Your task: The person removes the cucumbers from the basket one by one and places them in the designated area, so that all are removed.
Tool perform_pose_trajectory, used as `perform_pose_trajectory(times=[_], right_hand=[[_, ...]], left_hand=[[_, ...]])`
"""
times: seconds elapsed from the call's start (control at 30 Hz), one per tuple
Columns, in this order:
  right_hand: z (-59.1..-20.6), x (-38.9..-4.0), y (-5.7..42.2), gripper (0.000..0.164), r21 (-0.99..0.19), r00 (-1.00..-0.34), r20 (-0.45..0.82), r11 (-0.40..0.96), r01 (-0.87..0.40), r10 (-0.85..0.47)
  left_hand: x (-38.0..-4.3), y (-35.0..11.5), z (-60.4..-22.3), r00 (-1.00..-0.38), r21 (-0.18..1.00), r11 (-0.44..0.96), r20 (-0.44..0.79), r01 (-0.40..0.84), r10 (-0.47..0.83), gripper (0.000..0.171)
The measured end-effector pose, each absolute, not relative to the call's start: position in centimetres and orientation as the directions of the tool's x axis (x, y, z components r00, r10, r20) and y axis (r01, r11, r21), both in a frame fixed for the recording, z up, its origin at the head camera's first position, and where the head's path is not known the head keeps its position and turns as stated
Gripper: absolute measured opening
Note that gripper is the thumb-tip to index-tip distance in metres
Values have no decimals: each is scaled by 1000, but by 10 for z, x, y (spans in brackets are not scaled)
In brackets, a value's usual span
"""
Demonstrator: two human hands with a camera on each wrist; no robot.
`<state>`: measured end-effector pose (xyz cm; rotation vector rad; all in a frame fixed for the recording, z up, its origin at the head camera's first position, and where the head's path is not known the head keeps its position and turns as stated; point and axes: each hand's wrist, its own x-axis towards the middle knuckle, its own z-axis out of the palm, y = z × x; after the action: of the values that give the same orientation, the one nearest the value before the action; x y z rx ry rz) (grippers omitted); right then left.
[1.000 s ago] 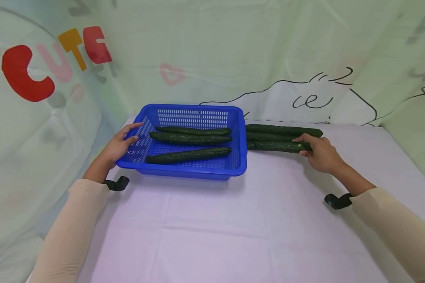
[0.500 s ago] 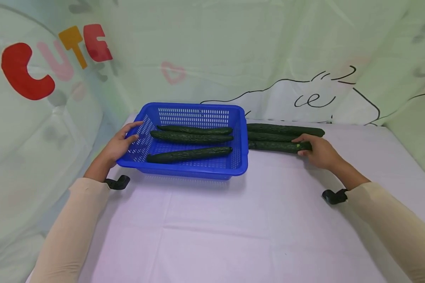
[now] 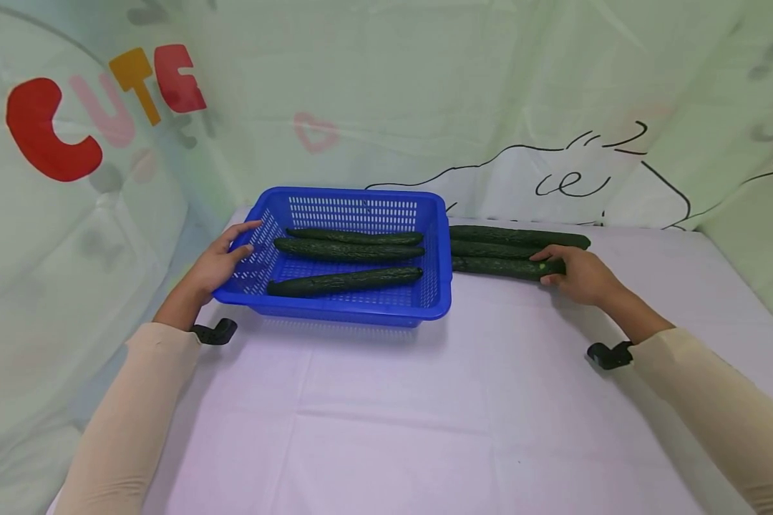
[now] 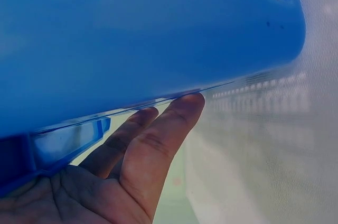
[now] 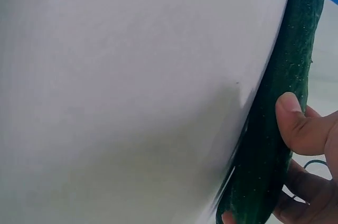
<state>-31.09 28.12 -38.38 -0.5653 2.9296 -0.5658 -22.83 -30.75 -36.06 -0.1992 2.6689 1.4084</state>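
A blue plastic basket (image 3: 335, 312) with slotted walls stands at the back left of the table. Inside it lie three dark green cucumbers, the front one (image 3: 344, 282) apart from the two behind. My left hand (image 3: 210, 270) holds the basket's left end at the rim; the left wrist view shows fingers (image 4: 174, 121) against its blue wall. Right of the basket, three more cucumbers lie side by side, among them a rear one (image 3: 522, 235). My right hand (image 3: 585, 275) grips the right end of the front cucumber (image 3: 499, 267), thumb on its near side in the right wrist view.
A white cloth (image 3: 386, 415) covers the table, with light creases. Behind it hangs a pale green printed curtain (image 3: 425, 93), close to the basket's back rim. Another curtain side with letters runs along the left. Black wrist cameras, such as the right one (image 3: 608, 355), sit below both hands.
The right wrist has shifted slightly left and away from me, the hand staying on the front cucumber. The left hand, basket and cucumbers look unchanged apart from a small shift of the head view.
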Motion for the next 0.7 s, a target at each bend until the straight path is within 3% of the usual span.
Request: perform_pose_trajectory(times=[0.7], right_hand=[[-373, -299, 274, 42, -298, -925, -27, 886, -355, -380]], left_hand=[[-228, -306, -359, -985, 813, 557, -159, -167, -63, 52]])
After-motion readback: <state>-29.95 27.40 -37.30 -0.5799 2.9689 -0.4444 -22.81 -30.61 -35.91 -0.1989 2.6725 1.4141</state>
